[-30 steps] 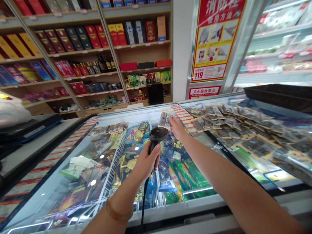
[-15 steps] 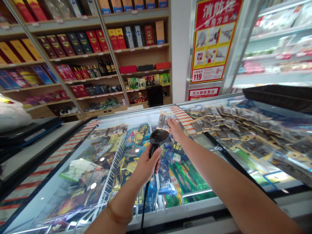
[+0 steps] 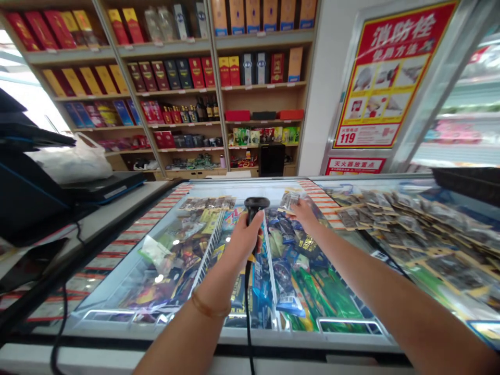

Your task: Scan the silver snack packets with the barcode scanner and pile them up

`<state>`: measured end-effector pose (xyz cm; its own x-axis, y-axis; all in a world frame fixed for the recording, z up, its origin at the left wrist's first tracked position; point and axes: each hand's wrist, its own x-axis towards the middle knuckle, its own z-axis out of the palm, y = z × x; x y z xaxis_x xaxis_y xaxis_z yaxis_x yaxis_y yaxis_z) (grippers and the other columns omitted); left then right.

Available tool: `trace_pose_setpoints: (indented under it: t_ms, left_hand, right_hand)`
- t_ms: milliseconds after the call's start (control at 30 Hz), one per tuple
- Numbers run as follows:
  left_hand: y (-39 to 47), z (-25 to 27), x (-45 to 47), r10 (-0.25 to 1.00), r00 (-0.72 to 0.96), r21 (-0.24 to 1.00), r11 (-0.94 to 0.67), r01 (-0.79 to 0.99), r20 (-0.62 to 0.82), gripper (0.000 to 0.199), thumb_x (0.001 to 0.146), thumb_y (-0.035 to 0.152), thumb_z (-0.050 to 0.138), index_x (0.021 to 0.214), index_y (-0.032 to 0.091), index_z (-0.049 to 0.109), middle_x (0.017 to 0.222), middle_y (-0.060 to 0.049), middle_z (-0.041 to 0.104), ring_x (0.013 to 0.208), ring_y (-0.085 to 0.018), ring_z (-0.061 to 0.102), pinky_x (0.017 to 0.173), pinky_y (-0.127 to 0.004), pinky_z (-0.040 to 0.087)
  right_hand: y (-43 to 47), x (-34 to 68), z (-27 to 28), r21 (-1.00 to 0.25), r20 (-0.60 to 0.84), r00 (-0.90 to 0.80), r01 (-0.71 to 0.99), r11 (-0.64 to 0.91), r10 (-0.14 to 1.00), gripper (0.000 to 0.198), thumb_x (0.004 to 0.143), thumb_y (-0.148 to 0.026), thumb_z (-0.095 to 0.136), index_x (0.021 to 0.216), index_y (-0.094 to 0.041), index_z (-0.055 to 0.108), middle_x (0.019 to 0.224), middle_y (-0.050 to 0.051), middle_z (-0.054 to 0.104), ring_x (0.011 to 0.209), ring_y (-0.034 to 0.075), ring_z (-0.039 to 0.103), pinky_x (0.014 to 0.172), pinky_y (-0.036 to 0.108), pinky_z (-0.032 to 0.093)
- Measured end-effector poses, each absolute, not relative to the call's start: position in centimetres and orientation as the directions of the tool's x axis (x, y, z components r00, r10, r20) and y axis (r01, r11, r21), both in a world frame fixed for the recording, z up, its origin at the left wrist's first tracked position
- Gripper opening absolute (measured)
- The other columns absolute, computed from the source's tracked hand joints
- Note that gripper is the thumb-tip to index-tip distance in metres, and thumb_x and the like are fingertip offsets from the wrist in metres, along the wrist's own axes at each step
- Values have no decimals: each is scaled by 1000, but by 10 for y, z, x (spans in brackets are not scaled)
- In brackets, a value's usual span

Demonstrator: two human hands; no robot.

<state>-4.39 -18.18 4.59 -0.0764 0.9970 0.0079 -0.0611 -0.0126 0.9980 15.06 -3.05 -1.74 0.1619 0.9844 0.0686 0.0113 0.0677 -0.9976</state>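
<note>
My left hand [image 3: 245,237] is closed around the handle of a black barcode scanner [image 3: 257,202], held upright above the freezer's glass top. Its cable [image 3: 247,312] hangs down toward me. Farther to the right, my right hand [image 3: 305,214] pinches the edge of a small clear packet [image 3: 288,200] with dark contents and a tan border. The packet is just right of the scanner head, apart from it. Similar packets [image 3: 207,203] lie in a row at the far left of the glass, and a large pile of them [image 3: 406,221] spreads on the right.
Bagged frozen goods [image 3: 324,291] show through the glass, split by white wire dividers [image 3: 269,271]. A black tray [image 3: 464,179] stands at the far right. On the left counter are a white plastic bag [image 3: 74,159] and dark equipment [image 3: 31,182]. Stocked shelves [image 3: 172,91] stand behind.
The view has swung left, bringing more of the left counter in. The packet in my right hand has moved right, away from the scanner head. Both hands keep their hold.
</note>
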Motion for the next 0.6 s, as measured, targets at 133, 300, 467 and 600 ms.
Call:
trace_pose_setpoints:
  t_ms: [133,300,467,600]
  left_hand:
    - [-176,63,-99,969,-243,998,-46,-31,37,48,78,64,73,86,23,48,60,7,53,37,-8,45,35,-21,33]
    - [-181,67,-155,895,-436,994,-109,-12,93,49,77,64,73,88,23,48,62,7,54,39,-8,47,38,-20,36]
    - [-185,68,-172,873,-475,992,-128,-6,110,49,76,64,73,86,23,48,62,7,54,41,-8,47,38,-20,37]
    - [-181,66,-165,884,-458,994,-110,-15,91,49,75,64,74,87,23,49,62,7,54,40,-8,47,38,-20,37]
  right_hand:
    - [-22,81,9,-998,-13,-21,-60,-15,1000,10,84,-11,72,87,-16,63,67,0,69,52,12,67,50,21,54]
    - [2,-36,23,-988,-63,-95,-136,-76,994,16,82,-8,76,77,-17,65,56,-1,63,51,15,67,54,26,60]
    - [14,-92,18,-983,-88,-178,-145,-114,980,14,81,-12,79,81,-16,66,54,-1,62,54,18,68,60,31,62]
    - [13,-81,13,-983,-71,-201,-154,-103,977,16,84,-16,78,94,-17,66,58,-1,63,58,19,70,64,33,62]
